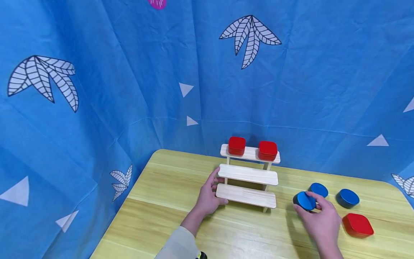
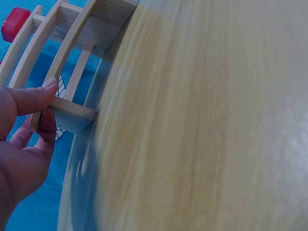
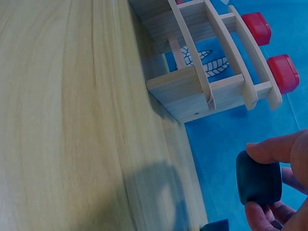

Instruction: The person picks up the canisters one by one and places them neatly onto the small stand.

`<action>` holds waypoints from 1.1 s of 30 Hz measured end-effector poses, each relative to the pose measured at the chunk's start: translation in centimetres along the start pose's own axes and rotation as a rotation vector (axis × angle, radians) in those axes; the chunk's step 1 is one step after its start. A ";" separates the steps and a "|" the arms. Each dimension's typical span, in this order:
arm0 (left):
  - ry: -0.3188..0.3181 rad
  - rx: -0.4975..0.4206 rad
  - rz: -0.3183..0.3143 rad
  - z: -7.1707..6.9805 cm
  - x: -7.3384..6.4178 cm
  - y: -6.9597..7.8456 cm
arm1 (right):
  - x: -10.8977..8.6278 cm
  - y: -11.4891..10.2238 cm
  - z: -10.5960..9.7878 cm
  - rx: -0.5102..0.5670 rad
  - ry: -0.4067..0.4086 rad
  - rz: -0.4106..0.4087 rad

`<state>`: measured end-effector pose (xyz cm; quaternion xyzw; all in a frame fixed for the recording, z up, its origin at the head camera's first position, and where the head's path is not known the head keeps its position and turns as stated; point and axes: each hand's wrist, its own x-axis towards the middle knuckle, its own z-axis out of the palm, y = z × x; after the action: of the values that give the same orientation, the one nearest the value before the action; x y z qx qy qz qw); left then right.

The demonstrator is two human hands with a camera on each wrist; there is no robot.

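While the left hand (image 1: 208, 198) is pinching the wooden rack (image 1: 248, 175) at its lower left end, I'm seeing the right hand (image 1: 323, 220) pinching a round blue piece (image 1: 306, 200) above the tabletop (image 1: 161, 194), right of the rack; probably light, stiff, slick, sides giving best hold

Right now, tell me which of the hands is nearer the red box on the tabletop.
Right. The right hand is close by, just left of the red box; the left hand is farther away, gripping the wooden stand's left end.

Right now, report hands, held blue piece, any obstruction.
Left hand grips lowest shelf. Right hand holds blue piece above table. Nothing visible between piece and shelf.
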<state>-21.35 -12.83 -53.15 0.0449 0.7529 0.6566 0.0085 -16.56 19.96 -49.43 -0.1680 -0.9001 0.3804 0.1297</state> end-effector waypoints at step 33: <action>0.012 0.023 -0.003 0.1 0.1 -0.4 | 0.0 -1.8 0.5 0.093 0.057 -0.064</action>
<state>-21.52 -12.78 -53.53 0.0399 0.7604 0.6482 0.0045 -17.14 18.47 -48.47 -0.1436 -0.8823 0.4126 0.1752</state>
